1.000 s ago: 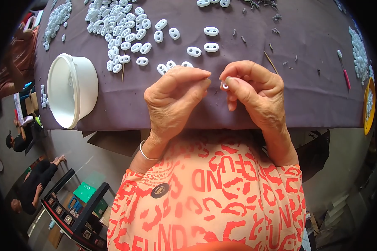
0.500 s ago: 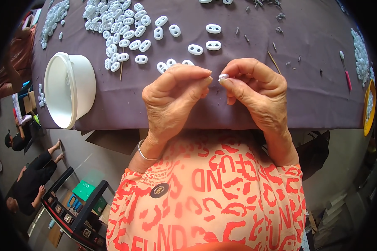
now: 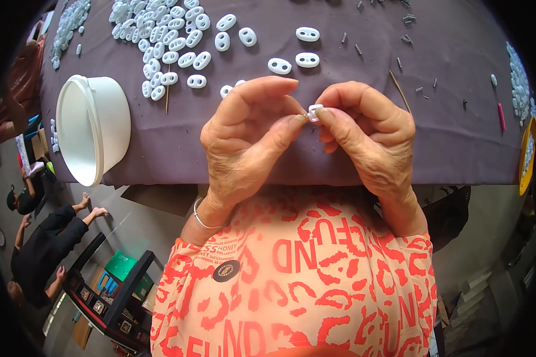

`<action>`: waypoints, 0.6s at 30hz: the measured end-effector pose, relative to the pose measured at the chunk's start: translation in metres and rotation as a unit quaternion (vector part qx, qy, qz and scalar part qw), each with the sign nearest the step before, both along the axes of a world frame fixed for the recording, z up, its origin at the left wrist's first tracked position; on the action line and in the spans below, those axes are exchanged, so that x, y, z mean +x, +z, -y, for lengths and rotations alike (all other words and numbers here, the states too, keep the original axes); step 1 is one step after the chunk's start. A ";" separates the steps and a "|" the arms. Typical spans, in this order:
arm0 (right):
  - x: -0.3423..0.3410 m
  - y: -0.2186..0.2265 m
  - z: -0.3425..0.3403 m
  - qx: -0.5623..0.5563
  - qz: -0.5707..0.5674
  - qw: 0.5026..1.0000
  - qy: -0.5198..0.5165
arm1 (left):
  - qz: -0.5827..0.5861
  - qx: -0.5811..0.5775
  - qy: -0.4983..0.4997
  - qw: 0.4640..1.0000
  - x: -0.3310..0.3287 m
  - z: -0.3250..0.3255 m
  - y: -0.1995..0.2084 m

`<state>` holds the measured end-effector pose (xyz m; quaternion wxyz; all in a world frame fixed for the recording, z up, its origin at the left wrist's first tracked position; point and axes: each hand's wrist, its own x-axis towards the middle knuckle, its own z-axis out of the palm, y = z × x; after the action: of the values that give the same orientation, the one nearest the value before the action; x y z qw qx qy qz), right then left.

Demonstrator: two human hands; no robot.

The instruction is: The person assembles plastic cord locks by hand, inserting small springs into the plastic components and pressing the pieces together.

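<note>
Between the thumb and fingers of my right hand [image 3: 369,128] is a small white plastic cord-lock piece [image 3: 315,112]. My left hand [image 3: 250,140] pinches a tiny, shiny bit, which looks like a small spring, at its thumb tip. That tip touches or nearly touches the white piece's left side. Just beyond my hands lie loose white oval two-hole cord-lock pieces [image 3: 279,66], a few partly hidden behind my left fingers. Small metal springs [image 3: 358,49] are scattered farther off to the right.
A white round tub [image 3: 114,125] lies at the left, its opening facing left. Heaps of white pieces [image 3: 155,24] cover the far left. Thin sticks [image 3: 401,90], a pink-handled tool [image 3: 501,117] and a yellow bowl [image 3: 525,160] are on the right. Another person [image 3: 47,250] is beyond the table.
My left thumb tip has come up against the white piece, closing the gap between the hands. The left forefinger has lifted away from the thumb. The white piece shows more in my right fingers.
</note>
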<state>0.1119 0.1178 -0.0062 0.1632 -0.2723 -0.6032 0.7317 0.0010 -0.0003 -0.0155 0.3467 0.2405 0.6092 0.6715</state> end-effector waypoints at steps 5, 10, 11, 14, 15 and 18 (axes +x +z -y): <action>0.000 -0.002 0.000 0.063 0.001 0.998 0.006 | -0.010 -0.012 0.000 1.000 0.000 0.000 0.001; 0.001 0.000 0.001 0.057 0.008 0.998 0.007 | -0.026 -0.016 0.001 1.000 0.001 0.002 0.002; 0.001 0.000 0.000 0.063 0.013 0.998 0.008 | -0.024 -0.016 -0.001 1.000 0.001 0.001 0.001; 0.001 -0.002 0.000 0.081 0.019 0.996 0.009 | -0.027 -0.010 -0.003 1.000 0.001 -0.001 -0.001; 0.001 -0.002 0.000 0.094 0.020 0.995 0.010 | -0.032 -0.011 0.000 0.999 0.002 -0.001 -0.002; 0.000 -0.004 0.000 0.111 0.010 0.994 0.012 | -0.043 -0.017 -0.006 0.999 0.002 0.001 -0.002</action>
<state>0.1121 0.1179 -0.0099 0.1777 -0.2530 -0.6857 0.6589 0.0030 -0.0011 -0.0174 0.3281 0.2672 0.6334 0.6478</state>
